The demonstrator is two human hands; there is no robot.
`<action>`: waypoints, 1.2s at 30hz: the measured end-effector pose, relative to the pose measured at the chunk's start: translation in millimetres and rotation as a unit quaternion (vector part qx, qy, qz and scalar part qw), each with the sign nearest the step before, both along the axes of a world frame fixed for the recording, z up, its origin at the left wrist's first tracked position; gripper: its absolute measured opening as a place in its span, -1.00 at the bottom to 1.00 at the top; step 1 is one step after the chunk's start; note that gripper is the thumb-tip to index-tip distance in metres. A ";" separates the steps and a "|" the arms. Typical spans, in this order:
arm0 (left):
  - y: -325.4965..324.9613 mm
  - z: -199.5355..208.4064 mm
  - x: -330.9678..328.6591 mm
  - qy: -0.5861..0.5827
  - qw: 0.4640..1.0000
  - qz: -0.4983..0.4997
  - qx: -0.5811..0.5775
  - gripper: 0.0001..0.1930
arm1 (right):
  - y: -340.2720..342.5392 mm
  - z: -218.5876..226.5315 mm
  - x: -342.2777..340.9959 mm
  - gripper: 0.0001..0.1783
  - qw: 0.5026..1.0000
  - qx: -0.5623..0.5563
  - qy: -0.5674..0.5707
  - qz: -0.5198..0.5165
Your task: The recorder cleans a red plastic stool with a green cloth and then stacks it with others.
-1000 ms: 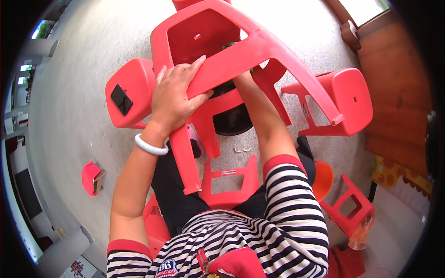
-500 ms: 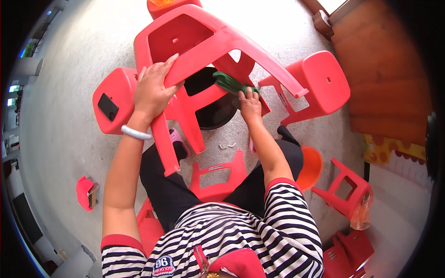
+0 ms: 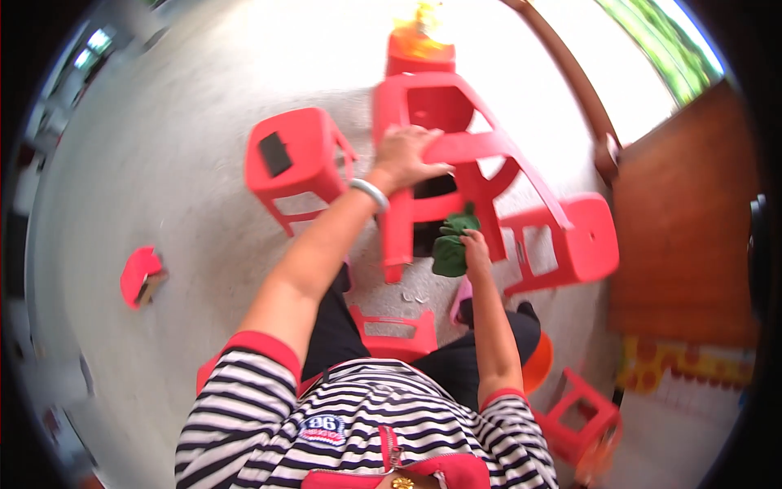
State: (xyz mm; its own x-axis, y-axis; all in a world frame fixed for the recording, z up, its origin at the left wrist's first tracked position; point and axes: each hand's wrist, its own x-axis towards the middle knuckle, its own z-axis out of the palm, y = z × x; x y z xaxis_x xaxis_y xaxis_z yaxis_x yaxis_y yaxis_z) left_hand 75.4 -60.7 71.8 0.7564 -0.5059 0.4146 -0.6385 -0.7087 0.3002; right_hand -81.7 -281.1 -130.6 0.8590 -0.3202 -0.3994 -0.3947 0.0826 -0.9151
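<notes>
A red plastic stool (image 3: 472, 147) is tipped over in front of me, its legs pointing toward me. My left hand (image 3: 407, 157) is closed around its frame, with a pale bangle on the wrist. In my right hand (image 3: 477, 248) is a bunched dark green cloth (image 3: 450, 257), held just beside the stool's lower legs. Between those legs a black basin (image 3: 436, 187) shows in part, mostly hidden by the red plastic.
Left of it stands a red stool (image 3: 305, 171) with a black phone (image 3: 275, 153) on top. Another stool (image 3: 590, 240) is at the right, one with an orange-yellow item (image 3: 422, 37) behind. A low stool (image 3: 395, 336) sits between my legs. An orange bucket (image 3: 538, 367) is near my right knee.
The view has swung, shifting the scene. The tipped stool is farther from me, still in my left hand. The green cloth has come from inside the stool toward me and hangs more loosely.
</notes>
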 end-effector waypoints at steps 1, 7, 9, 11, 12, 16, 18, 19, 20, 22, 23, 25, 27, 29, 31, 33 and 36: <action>-7.9 2.5 -3.9 0.016 0.999 0.013 -0.025 -0.18 | 1.5 18.7 12.8 -0.62 0.996 0.083 -0.036 -0.005; 7.2 -9.3 -21.8 0.050 0.970 0.123 -0.202 -0.31 | 74.4 180.7 90.8 -0.28 0.955 0.297 -0.002 0.013; 7.0 -12.1 -21.7 0.053 0.961 0.123 -0.242 -0.32 | 87.8 191.1 110.5 -0.41 0.971 0.238 0.020 -0.023; 13.4 -13.4 -18.8 0.055 0.951 0.116 -0.282 -0.34 | 85.8 173.5 119.1 -0.50 0.972 0.236 -0.016 -0.021; 16.9 -13.3 -16.2 0.116 0.929 0.059 -0.347 -0.37 | 81.0 162.8 121.8 -0.59 0.970 0.234 -0.050 -0.029; 77.3 -40.2 2.8 0.253 0.851 0.123 -0.443 -0.55 | 79.7 153.6 118.2 -0.65 0.965 0.251 -0.067 -0.027; 139.6 -73.0 16.2 0.271 0.860 0.326 -0.282 -0.65 | 86.2 161.7 114.7 -0.65 0.970 0.238 -0.048 -0.018; 168.5 -88.5 20.6 0.211 0.866 0.409 -0.196 -0.69 | 89.1 162.6 114.7 -0.65 0.969 0.241 -0.046 -0.013; 180.5 -93.0 21.1 0.188 0.856 0.452 -0.165 -0.69 | 81.3 160.8 112.9 -0.66 0.970 0.234 -0.060 -0.025; 220.6 -106.0 23.2 0.148 0.836 0.520 -0.095 -0.58 | 83.8 168.2 108.3 -0.68 0.971 0.227 -0.071 -0.034; 239.4 -111.5 28.4 0.134 0.828 0.542 -0.060 -0.47 | 87.4 167.9 107.5 -0.68 0.970 0.230 -0.068 -0.031; 258.9 -114.8 45.8 0.178 0.811 0.555 -0.056 -0.34 | 87.5 166.0 105.9 -0.66 0.972 0.218 -0.071 -0.047; 265.8 -114.8 63.6 0.222 0.793 0.565 -0.053 -0.22 | 86.0 165.4 104.4 -0.66 0.973 0.212 -0.068 -0.059; 272.8 -120.7 76.7 0.230 0.790 0.568 -0.031 -0.10 | 82.4 160.4 103.4 -0.66 0.972 0.222 -0.055 -0.063; 273.9 -128.0 89.2 0.213 0.773 0.597 -0.020 -0.11 | 82.5 160.2 101.9 -0.65 0.971 0.224 -0.045 -0.063; 276.8 -133.2 101.9 0.196 0.755 0.625 -0.010 -0.12 | 85.7 162.4 102.0 -0.70 0.969 0.222 -0.058 -0.088; 275.9 -132.9 113.6 0.208 0.732 0.649 0.001 -0.05 | 87.2 165.7 99.9 -0.71 0.973 0.202 -0.054 -0.100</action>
State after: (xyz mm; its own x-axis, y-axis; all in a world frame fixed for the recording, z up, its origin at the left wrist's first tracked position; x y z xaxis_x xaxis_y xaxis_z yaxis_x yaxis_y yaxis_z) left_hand 189.0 215.2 -61.1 0.6604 0.7508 0.0116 0.7198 -0.6374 0.2750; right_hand 18.2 -193.9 35.2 0.8399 -0.3204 -0.4381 -0.2370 0.5096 -0.8271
